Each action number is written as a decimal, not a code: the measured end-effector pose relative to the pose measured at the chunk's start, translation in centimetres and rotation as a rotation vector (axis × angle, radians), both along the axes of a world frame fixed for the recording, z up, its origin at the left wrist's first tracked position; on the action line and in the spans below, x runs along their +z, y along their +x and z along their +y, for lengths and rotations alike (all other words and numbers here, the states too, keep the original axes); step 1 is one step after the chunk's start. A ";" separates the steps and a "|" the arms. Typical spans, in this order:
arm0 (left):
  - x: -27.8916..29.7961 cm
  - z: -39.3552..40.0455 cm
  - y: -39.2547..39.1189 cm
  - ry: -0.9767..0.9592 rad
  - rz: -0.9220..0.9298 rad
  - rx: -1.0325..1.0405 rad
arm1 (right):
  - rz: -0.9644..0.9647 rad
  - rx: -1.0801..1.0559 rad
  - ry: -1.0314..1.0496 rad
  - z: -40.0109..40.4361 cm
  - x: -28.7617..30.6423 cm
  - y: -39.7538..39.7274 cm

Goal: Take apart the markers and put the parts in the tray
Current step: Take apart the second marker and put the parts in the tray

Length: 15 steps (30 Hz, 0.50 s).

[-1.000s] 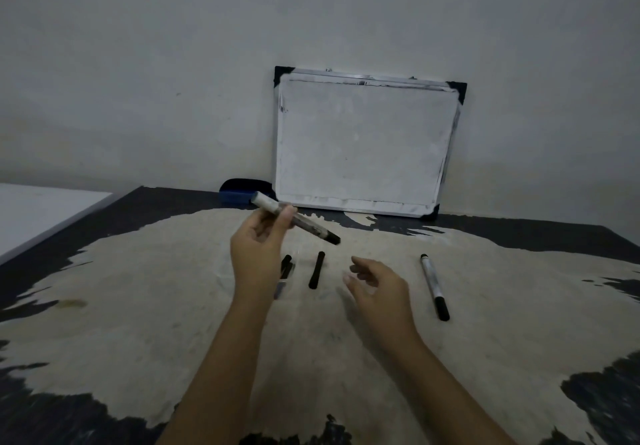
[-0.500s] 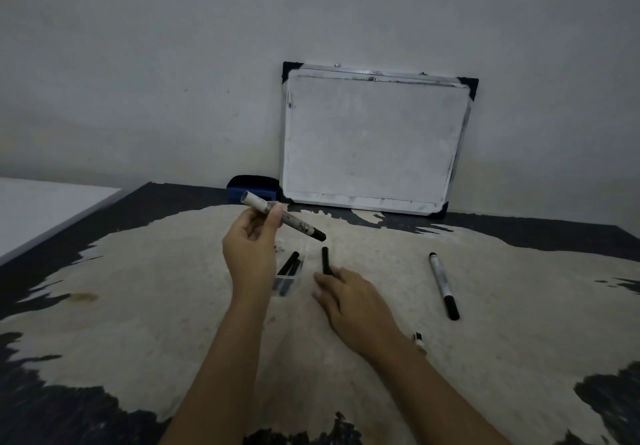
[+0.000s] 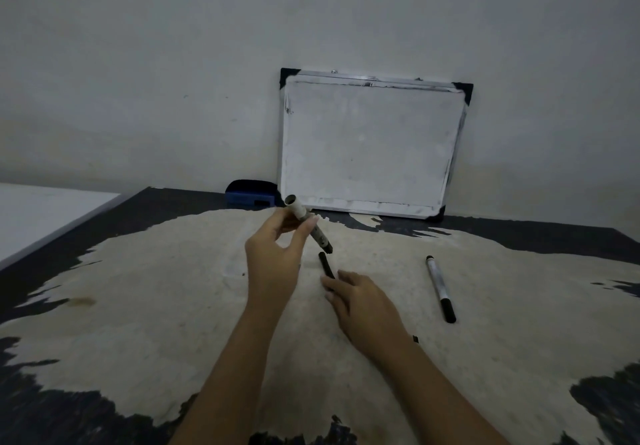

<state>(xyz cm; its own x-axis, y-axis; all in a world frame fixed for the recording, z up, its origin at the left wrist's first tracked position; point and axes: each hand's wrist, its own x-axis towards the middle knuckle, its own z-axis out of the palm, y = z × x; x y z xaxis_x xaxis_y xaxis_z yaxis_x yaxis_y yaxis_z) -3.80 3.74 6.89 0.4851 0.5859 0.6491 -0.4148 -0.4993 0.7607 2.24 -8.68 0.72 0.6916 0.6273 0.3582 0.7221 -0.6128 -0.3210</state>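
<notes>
My left hand [image 3: 273, 261] holds a white marker barrel [image 3: 306, 221] above the table, tilted, its open end up and its dark end pointing down to the right. Just below that end a thin black marker part [image 3: 325, 264] lies on the table. My right hand [image 3: 363, 302] rests low on the table, thumb and forefinger closed on the near end of this part. A whole capped marker [image 3: 439, 287] lies to the right, apart from both hands. The clear tray is hidden behind my left hand.
A small whiteboard [image 3: 370, 143] leans on the wall at the back, with a blue eraser [image 3: 251, 195] to its left. A tiny black piece [image 3: 415, 339] lies by my right wrist. The table [image 3: 138, 306] is worn, pale in the middle and black at its edges.
My right hand slid forward to the thin black part and closed on its near end. My left hand tipped the barrel steeper and now covers the tray.
</notes>
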 end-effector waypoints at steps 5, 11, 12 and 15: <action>-0.1 -0.1 -0.1 0.051 0.001 0.003 | -0.066 -0.034 0.139 -0.1 0.0 0.3; 0.5 -0.4 -0.3 0.144 0.008 0.054 | 0.124 -0.239 0.639 -1.7 2.2 0.1; 0.6 -0.4 -0.3 0.197 0.002 0.072 | 0.217 -0.230 0.766 -2.2 2.9 0.4; 0.6 -0.1 -0.1 0.381 0.028 0.107 | 0.567 -0.112 1.112 -4.2 4.8 1.6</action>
<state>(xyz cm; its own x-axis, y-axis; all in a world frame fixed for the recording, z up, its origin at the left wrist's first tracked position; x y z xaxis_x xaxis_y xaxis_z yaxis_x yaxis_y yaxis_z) -3.85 3.61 7.51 0.4546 0.3544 0.8172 -0.3267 -0.7872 0.5231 3.86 -12.87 5.51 0.9512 0.1046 0.2902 0.2747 0.1406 -0.9512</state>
